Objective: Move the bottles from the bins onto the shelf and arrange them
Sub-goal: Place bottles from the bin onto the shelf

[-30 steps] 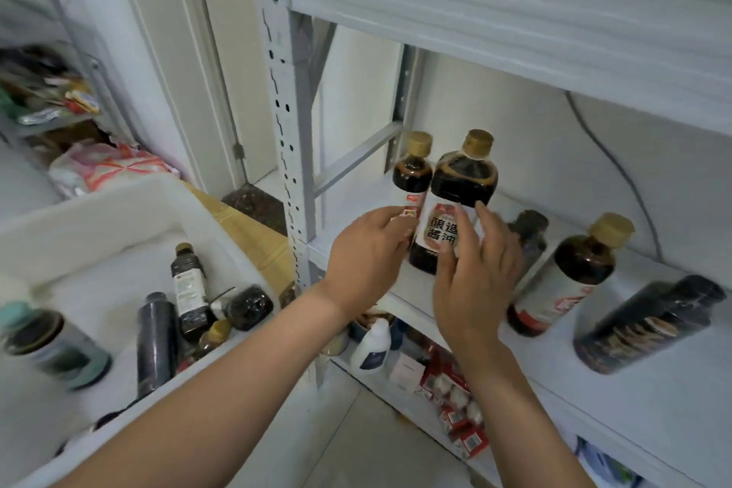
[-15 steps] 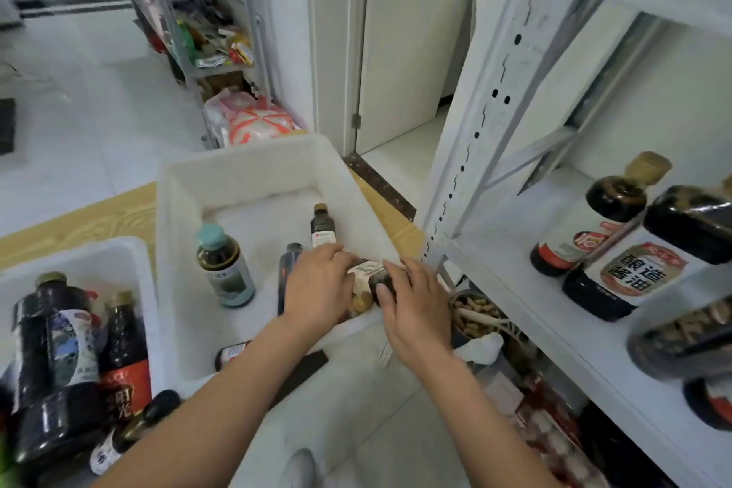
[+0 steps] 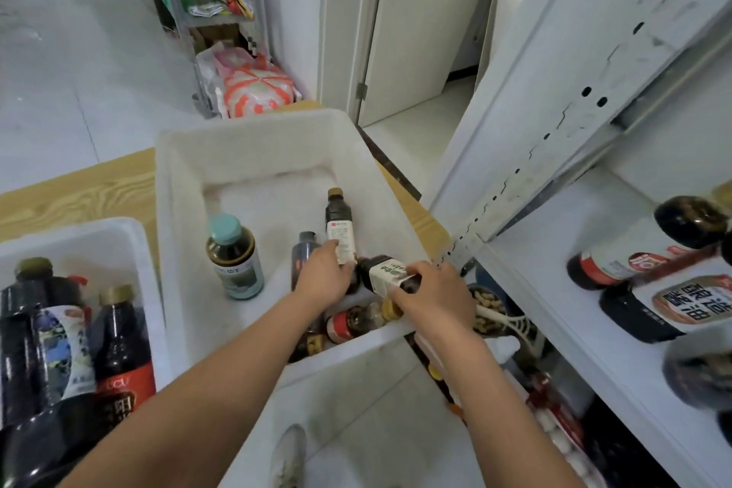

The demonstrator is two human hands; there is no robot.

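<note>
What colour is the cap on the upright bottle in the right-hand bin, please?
Teal cap, clearest in the head view.

Both bare forearms come up from the bottom edge and cross the near rim of the white bin point(image 3: 253, 133). Left hand point(image 3: 323, 277) is inside the bin toward its near right corner, back facing up, fingers curled down, tips at the lower end of a slim labelled bottle point(image 3: 340, 228); grip unclear. Right hand point(image 3: 433, 299) is over the bin's near right corner, fingers and thumb wrapped round a small dark bottle point(image 3: 386, 271), held tilted. The hands are side by side.
</note>
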